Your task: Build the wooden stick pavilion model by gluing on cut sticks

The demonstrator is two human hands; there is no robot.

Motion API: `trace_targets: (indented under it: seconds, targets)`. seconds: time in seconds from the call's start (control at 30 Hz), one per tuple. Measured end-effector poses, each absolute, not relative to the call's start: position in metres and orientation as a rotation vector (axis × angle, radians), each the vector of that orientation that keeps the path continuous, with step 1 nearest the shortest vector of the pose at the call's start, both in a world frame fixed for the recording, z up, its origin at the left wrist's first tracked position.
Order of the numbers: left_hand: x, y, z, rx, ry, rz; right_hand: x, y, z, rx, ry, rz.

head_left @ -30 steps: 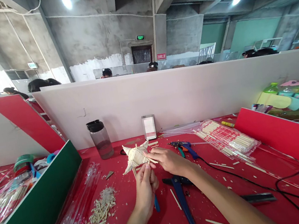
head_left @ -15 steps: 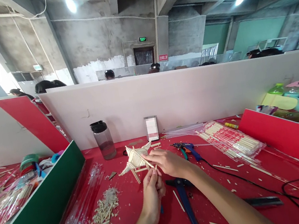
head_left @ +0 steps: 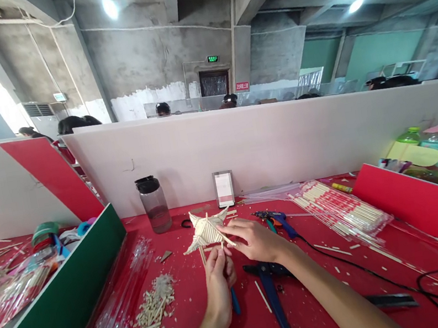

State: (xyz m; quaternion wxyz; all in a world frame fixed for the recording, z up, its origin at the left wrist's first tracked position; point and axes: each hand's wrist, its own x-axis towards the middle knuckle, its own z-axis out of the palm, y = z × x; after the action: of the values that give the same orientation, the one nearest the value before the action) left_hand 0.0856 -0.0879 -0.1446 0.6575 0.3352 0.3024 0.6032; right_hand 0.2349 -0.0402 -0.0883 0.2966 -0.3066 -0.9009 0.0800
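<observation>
A small model pavilion [head_left: 207, 230], built of pale wooden sticks with a peaked roof and upturned corners, is in both hands above the red table. My left hand [head_left: 221, 281] is closed around a post below the roof's near edge. My right hand [head_left: 256, 240] pinches the roof's right corner, fingertips against its sloping edge stick. A cutter [head_left: 276, 302] with blue handles and a black head lies under my right forearm. Beside my left wrist shows part of a blue object [head_left: 235, 301], mostly hidden. The glue gun [head_left: 281, 222], blue with a cord, lies beyond my right hand.
A water bottle [head_left: 154, 205] and a phone [head_left: 224, 189] stand along the white partition [head_left: 282, 142]. Packaged wooden sticks [head_left: 342, 208] lie to the right. Stick offcuts [head_left: 155, 309] and clear plastic wrappers [head_left: 113, 310] are at left. Green [head_left: 55, 292] and red [head_left: 428, 207] boards flank the table.
The pavilion and both hands have shifted slightly right in the view, and the roof has turned a little so its front slope faces me more. Both hands keep hold.
</observation>
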Motion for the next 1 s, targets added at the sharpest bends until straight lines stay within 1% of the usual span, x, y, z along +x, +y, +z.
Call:
trace_targets:
  seconds: [0.53, 1.0]
  targets:
    - [0.0842, -0.0855, -0.1485, 0.829, 0.678, 1.369, 0.2339, -0.0391, -0.0893, -0.776, -2.369, 0.255]
    - [0.0861, -0.0864, -0.1419, 0.850, 0.748, 1.391, 0.2331, -0.0380, -0.0891, -0.758, -2.384, 0.232]
